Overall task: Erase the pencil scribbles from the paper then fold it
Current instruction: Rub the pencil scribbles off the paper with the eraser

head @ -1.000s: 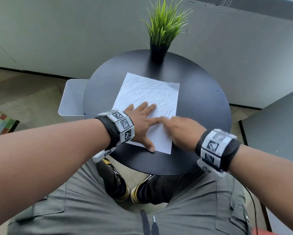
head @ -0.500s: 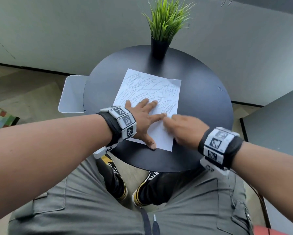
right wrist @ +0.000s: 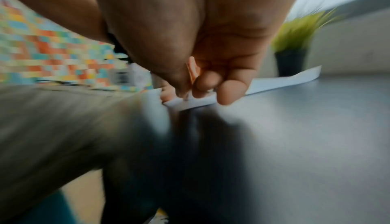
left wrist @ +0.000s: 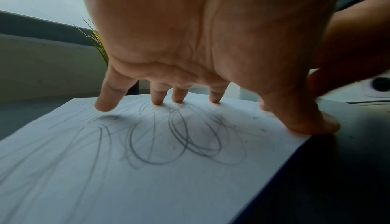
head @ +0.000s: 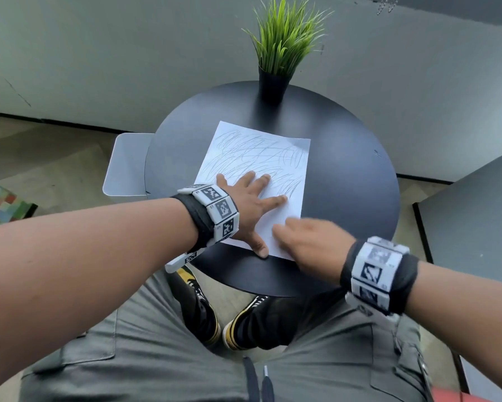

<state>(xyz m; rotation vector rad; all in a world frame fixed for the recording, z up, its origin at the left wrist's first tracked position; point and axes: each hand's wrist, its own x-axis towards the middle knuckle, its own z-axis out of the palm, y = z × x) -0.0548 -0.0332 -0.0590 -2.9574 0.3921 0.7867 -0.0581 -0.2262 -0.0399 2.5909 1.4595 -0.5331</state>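
A white paper (head: 261, 152) covered in grey pencil scribbles lies on a round black table (head: 345, 198). My left hand (head: 244, 198) presses flat on its near left part, fingers spread and straight; the left wrist view shows the fingertips (left wrist: 105, 105) and thumb on the sheet (left wrist: 147, 177). My right hand (head: 308, 239), motion-blurred, sits at the paper's near right corner. In the right wrist view its curled fingers (right wrist: 227, 92) and thumb pinch a small pinkish eraser (right wrist: 191, 68), mostly hidden, against the paper's edge (right wrist: 284, 80).
A potted green grass plant (head: 276, 53) stands at the table's far edge, beyond the paper. A white seat (head: 125, 166) sits left of the table, and a grey tabletop (head: 476, 221) is at the right. My knees and shoes are under the near edge.
My right hand has slid toward me, from beside the left index finger to the paper's near right corner. The left hand stays pressed in place.
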